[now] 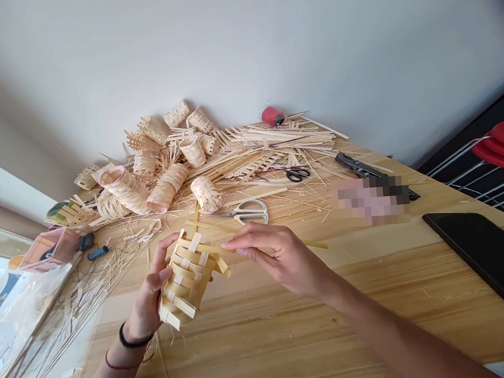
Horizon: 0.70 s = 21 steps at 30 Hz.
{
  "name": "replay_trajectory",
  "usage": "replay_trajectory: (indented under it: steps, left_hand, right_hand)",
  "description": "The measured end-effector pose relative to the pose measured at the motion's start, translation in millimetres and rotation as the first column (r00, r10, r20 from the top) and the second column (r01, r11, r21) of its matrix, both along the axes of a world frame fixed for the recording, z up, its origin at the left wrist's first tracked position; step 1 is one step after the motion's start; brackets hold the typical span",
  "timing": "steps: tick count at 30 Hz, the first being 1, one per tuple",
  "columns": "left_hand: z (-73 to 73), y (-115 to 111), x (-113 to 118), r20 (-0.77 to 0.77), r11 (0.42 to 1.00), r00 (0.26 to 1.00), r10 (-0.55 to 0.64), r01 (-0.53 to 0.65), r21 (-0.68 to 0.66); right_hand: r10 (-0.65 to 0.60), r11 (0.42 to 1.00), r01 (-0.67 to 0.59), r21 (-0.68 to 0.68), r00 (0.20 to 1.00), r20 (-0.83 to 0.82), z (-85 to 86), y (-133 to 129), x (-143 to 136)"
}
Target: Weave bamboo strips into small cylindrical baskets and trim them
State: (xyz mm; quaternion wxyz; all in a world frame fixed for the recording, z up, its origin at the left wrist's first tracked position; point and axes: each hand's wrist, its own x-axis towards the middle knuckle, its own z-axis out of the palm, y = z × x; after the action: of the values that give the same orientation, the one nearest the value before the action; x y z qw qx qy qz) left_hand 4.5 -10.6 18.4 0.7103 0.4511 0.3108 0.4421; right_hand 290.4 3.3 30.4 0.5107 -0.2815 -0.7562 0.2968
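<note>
My left hand (pixel 149 297) is wrapped round a small, partly woven basket (pixel 189 274) made of pale and yellowish flat strips, held tilted above the table. Loose strip ends stick out at its top and bottom. To its right, my right hand (pixel 278 253) pinches a yellowish weaving strip (pixel 213 249) between thumb and fingers. One end of that strip runs into the basket's upper edge. Some of the left fingers are hidden behind the basket. White-handled scissors (pixel 251 212) lie on the table just beyond my right hand.
Finished woven cylinders (pixel 125 189) and a heap of loose strips (pixel 274 138) fill the back of the wooden table (pixel 331 333). Black scissors (pixel 297 174), a black tool (pixel 358 164), a red spool (pixel 273 116) and a black tablet-like slab (pixel 481 259) lie around. A pinkish bin (pixel 49 249) stands left.
</note>
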Motion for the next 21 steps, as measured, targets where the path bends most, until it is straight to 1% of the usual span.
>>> replay_trajectory:
  steps: [4, 7, 11, 13, 15, 18, 21]
  left_hand:
    - [8.0, -2, 3, 0.018, 0.993, 0.995, -0.101, 0.102, -0.062]
    - [14.4, -3, 4, 0.046, 0.975, 0.982, -0.183, 0.188, -0.117]
    - [15.1, -1, -1, 0.087, 0.942, 0.959, -0.269, 0.281, -0.182]
    - [14.7, 0, -3, 0.089, 0.933, 0.955, -0.282, 0.295, -0.205]
    - [14.8, 0, -4, 0.103, 0.921, 0.949, -0.299, 0.315, -0.228]
    - [14.7, -3, -1, 0.175, 0.908, 0.933, -0.314, 0.349, -0.231]
    - [14.6, -7, 3, 0.226, 0.906, 0.923, -0.312, 0.360, -0.222]
  right_hand:
    - [0.003, 0.998, -0.005, 0.069, 1.000, 0.026, -0.8, 4, 4]
    - [0.002, 0.995, -0.006, 0.099, 0.999, 0.039, -0.7, 6, 6]
    - [0.020, 0.993, -0.023, 0.117, 0.999, 0.026, -0.7, 6, 6]
    - [0.048, 0.994, -0.049, 0.098, 0.999, 0.012, -1.3, 5, 5]
    - [0.100, 0.993, -0.099, 0.058, 0.995, -0.015, -2.1, 4, 3]
    - [0.196, 0.980, -0.198, -0.013, 0.977, -0.089, -2.4, 1, -1]
    - [0.245, 0.966, -0.254, -0.048, 0.959, -0.139, -1.2, -2, -3]
